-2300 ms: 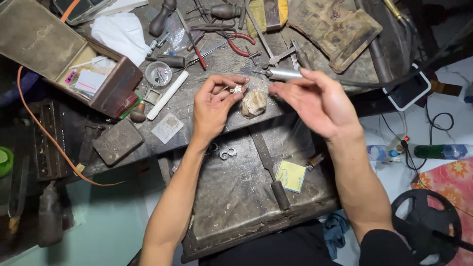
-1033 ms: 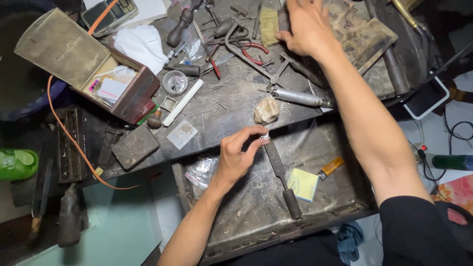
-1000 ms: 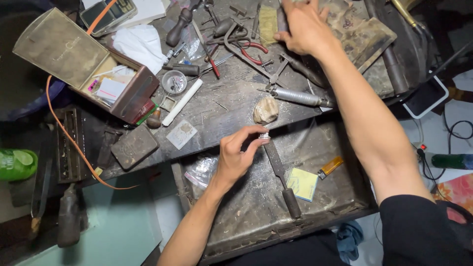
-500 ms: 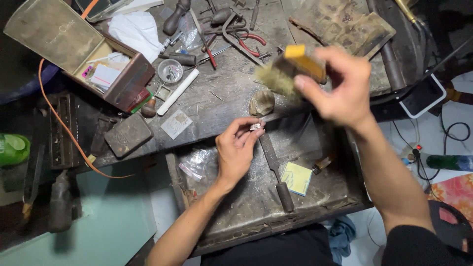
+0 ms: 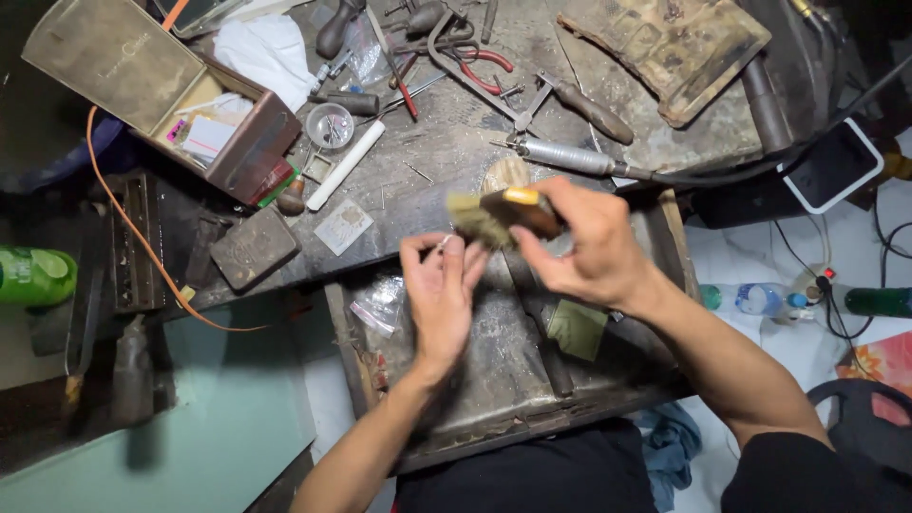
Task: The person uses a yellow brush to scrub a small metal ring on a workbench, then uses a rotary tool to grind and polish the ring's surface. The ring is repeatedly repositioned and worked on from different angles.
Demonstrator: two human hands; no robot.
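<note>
Here we are over the cluttered bench (image 5: 446, 161), and both hands meet just above its front edge. Our left hand (image 5: 442, 290) has its grip pinched shut on a small pale metal piece (image 5: 443, 243), held up between thumb and fingertips; it is too small to tell its exact shape. Our right hand (image 5: 589, 249) has its grip closed around a wooden-backed brush (image 5: 499, 214), orange-brown on top, with its worn yellowish bristles pointing left and touching, or all but touching, the small piece. Under the hands lies the grey metal tray (image 5: 494, 370) set below the bench front, with a crumpled clear plastic bag (image 5: 380, 306) at its left and a greenish square pad (image 5: 578, 328) on its right. Just behind the brush a silver rotary handpiece (image 5: 570, 157) lies on the bench, its dark cable running off to the right. Farther back we see red-handled pliers (image 5: 480, 68), a white stick (image 5: 345, 164), a small round glass dish (image 5: 330, 125) and an open brown box (image 5: 166, 90) at the left.
</note>
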